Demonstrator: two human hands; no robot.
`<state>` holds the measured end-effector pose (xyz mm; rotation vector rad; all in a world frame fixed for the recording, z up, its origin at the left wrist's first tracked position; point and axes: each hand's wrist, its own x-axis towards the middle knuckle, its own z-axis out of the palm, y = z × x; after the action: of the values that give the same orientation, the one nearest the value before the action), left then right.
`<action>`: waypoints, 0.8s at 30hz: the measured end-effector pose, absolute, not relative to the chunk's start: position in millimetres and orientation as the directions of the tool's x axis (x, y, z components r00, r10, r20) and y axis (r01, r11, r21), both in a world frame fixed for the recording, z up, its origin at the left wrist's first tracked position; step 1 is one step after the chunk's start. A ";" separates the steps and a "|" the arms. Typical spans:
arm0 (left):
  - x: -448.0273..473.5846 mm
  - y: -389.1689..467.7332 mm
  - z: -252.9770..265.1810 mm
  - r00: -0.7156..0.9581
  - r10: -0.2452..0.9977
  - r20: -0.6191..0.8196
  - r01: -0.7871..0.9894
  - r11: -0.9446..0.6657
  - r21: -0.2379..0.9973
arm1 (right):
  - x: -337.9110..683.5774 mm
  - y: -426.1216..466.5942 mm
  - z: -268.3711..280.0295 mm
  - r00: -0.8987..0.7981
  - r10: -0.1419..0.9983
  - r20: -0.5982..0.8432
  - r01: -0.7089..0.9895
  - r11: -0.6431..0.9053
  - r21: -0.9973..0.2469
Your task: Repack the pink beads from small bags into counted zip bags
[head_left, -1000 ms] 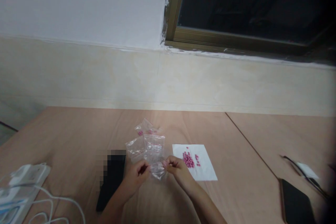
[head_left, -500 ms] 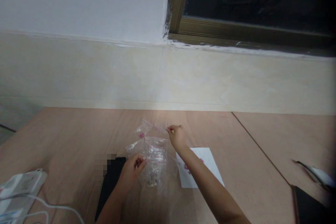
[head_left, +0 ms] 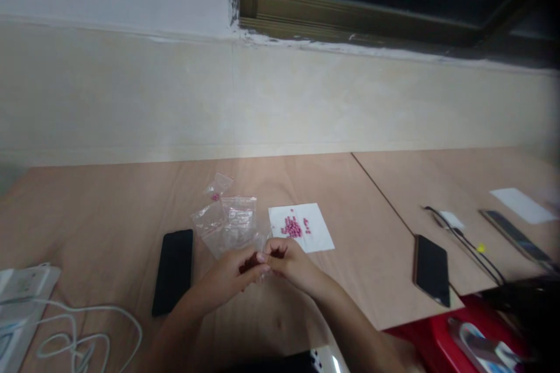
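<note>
My left hand (head_left: pixel 238 268) and my right hand (head_left: pixel 284 256) meet over the near part of the table, thumbs and fingertips pinched together. Between them shows a bit of a clear plastic bag (head_left: pixel 262 275), mostly covered by the fingers. Just beyond lie several clear zip bags (head_left: pixel 238 215) in an overlapping heap. Behind this heap is a small zip bag (head_left: pixel 221 182) with a few pink beads (head_left: pixel 215 196) in it. To the right, a white sheet of paper (head_left: pixel 321 233) carries a pile of pink beads (head_left: pixel 292 227), with a few lying apart.
A black phone (head_left: pixel 172 271) lies left of my hands. Further left are a white power strip (head_left: pixel 28 303) and a looped white cable (head_left: pixel 109 309). On the right lie a second phone (head_left: pixel 431 270), dark cables (head_left: pixel 466 245), another phone (head_left: pixel 516 236) and a red stool (head_left: pixel 424 329).
My right hand has come back from the far bags to meet my left hand, a clear bag between them. The view has turned right, showing the bead pile and right-hand phones.
</note>
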<state>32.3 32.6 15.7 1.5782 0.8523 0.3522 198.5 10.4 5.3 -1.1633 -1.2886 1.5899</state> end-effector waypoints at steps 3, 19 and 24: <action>30.5 23.8 16.3 0.708 0.641 -0.296 0.298 0.109 0.948 | 203.5 -1.8 4.6 -0.357 0.906 -0.225 -0.040 -0.256 -0.966; 36.2 30.6 -7.4 0.481 0.858 -0.181 0.631 -0.195 0.750 | 189.7 -13.7 10.4 -0.060 0.990 -0.128 0.261 -0.108 -0.959; 45.3 42.7 1.4 0.534 0.845 -0.036 0.526 -0.298 0.797 | 194.2 -9.0 9.5 0.028 0.992 -0.122 0.362 -0.124 -0.924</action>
<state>45.3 42.7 1.4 1.9757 1.1123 0.5081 194.2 -9.0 9.5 -1.5799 -1.4128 1.0996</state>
